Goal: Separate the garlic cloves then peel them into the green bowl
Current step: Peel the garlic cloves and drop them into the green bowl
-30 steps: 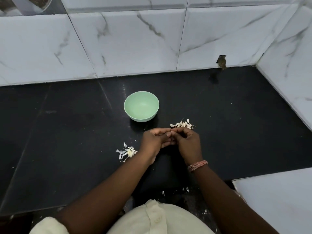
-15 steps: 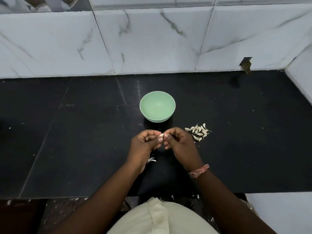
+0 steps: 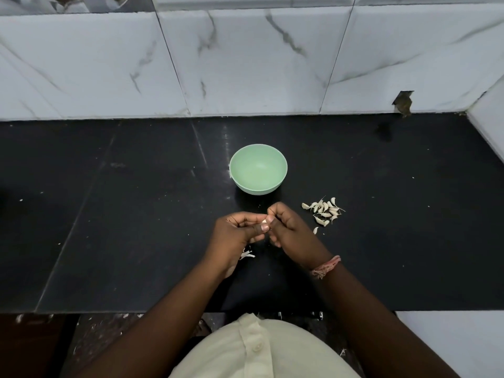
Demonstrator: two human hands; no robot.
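Both hands are meeting just near of the green bowl (image 3: 258,168): the left hand (image 3: 236,236) and right hand (image 3: 291,230) are pinching one garlic clove (image 3: 264,221). It is probably light, firm and slippery once bared; fingertips are best gripping its ends. More cloves (image 3: 324,210) are lying on the desk (image 3: 136,214) to the right.

No legible text, label, brand, number or sign anywhere in the head view. Checked the green bowl (image 3: 258,169), the black surface (image 3: 381,255) and the marbled wall tiles (image 3: 245,64) (veining only, no print). Nothing readable on the cream shirt (image 3: 261,350) either.
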